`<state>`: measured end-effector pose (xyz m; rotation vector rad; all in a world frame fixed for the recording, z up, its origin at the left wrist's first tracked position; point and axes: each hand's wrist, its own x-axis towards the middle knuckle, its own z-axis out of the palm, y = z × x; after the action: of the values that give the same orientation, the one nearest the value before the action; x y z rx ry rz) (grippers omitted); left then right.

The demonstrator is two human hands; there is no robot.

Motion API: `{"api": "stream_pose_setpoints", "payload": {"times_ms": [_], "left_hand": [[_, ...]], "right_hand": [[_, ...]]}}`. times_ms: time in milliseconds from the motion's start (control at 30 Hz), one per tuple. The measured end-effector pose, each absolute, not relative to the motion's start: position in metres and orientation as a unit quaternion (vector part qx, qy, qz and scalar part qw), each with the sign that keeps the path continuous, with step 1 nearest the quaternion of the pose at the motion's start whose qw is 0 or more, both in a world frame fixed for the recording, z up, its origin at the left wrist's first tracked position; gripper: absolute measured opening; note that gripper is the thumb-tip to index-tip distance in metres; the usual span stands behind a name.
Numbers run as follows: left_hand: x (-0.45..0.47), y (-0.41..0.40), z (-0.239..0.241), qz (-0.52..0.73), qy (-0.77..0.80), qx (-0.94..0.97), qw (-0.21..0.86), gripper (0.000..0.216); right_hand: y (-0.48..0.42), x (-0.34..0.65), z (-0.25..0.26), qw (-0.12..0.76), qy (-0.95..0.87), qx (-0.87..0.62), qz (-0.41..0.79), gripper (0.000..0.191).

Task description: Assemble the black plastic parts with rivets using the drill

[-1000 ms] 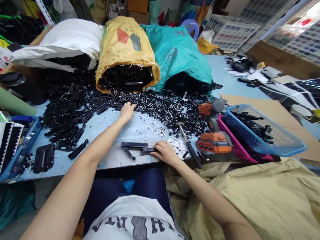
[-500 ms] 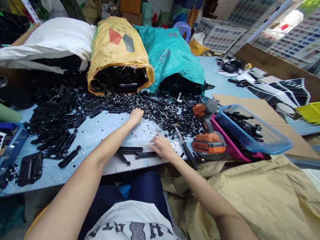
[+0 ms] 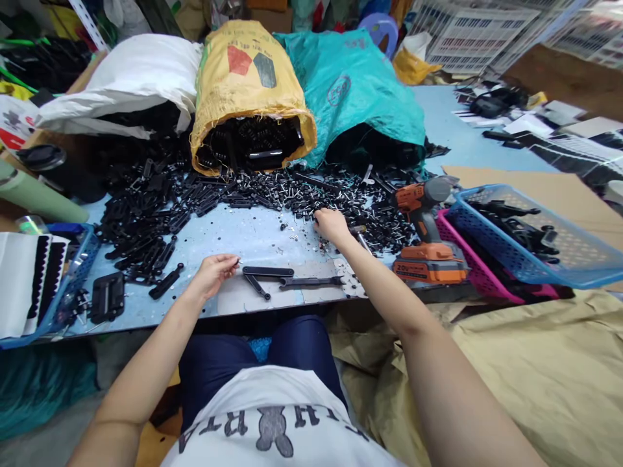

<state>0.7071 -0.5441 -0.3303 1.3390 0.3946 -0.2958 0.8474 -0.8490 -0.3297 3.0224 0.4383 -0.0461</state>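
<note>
Three black bars lie along the table's near edge, long axis left to right. Left hand — fingertips pinched together — sits just beside their left end, the nearer one; right hand curls into the small-parts pile behind, grip unclear.

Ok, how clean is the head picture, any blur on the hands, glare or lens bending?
Head view: left hand and right hand are sharp, no smear. Head view: light even, shadows soft, no strong glare. Head view: the wide lens bows the table edge, and the small black parts by the right hand merge into one dark mass.
</note>
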Motion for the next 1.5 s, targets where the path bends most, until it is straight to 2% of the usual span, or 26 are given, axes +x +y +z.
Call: {"api": "stream_pose_setpoints", "payload": {"times_ms": [100,267,367,467,567,667,733,900,967,1133,1300,1400,1500], "left_hand": [[0.698,-0.547,-0.338,-0.146,0.180,0.612,0.756,0.037],[0.702,-0.550,-0.342,-0.173,0.140,0.640,0.735,0.039],[0.703,-0.551,-0.343,-0.174,0.087,0.701,0.686,0.036],[0.698,-0.555,-0.350,-0.041,0.002,0.821,0.570,0.026],[0.690,-0.560,-0.361,0.116,-0.115,0.905,0.392,0.022],[0.685,-0.560,-0.371,0.168,-0.210,0.934,0.234,0.026],[0.685,-0.557,-0.374,0.181,-0.244,0.938,0.166,0.027],[0.686,-0.556,-0.372,0.205,-0.250,0.939,0.114,0.028],[0.683,-0.562,-0.371,0.214,-0.245,0.940,0.104,0.029],[0.687,-0.593,-0.367,0.137,-0.372,0.917,0.053,0.045],[0.706,-0.612,-0.364,0.081,-0.374,0.924,0.019,0.054],[0.701,-0.608,-0.353,0.102,-0.364,0.923,0.068,0.051],[0.675,-0.601,-0.323,0.161,-0.375,0.889,0.210,0.056]], "right_hand": [[-0.850,0.831,-0.327,-0.001,0.155,0.988,0.002,0.028],[-0.850,0.804,-0.322,-0.142,0.189,0.970,0.061,0.027],[-0.844,0.787,-0.318,-0.226,0.207,0.949,0.080,0.024],[-0.837,0.768,-0.311,-0.311,0.216,0.925,0.043,0.018],[-0.831,0.750,-0.305,-0.354,0.225,0.907,-0.031,0.013],[-0.828,0.739,-0.303,-0.346,0.242,0.901,-0.101,0.012],[-0.823,0.738,-0.302,-0.302,0.257,0.911,-0.113,0.012],[-0.807,0.738,-0.303,-0.093,0.322,0.936,-0.103,0.013],[-0.807,0.734,-0.311,-0.040,0.348,0.930,-0.109,0.017],[-0.831,0.718,-0.349,-0.126,0.425,0.897,0.003,0.036],[-0.853,0.716,-0.367,-0.052,0.390,0.914,0.098,0.053],[-0.856,0.716,-0.349,-0.072,0.394,0.908,0.122,0.054],[-0.853,0.705,-0.323,-0.208,0.499,0.839,0.064,0.050]]}}
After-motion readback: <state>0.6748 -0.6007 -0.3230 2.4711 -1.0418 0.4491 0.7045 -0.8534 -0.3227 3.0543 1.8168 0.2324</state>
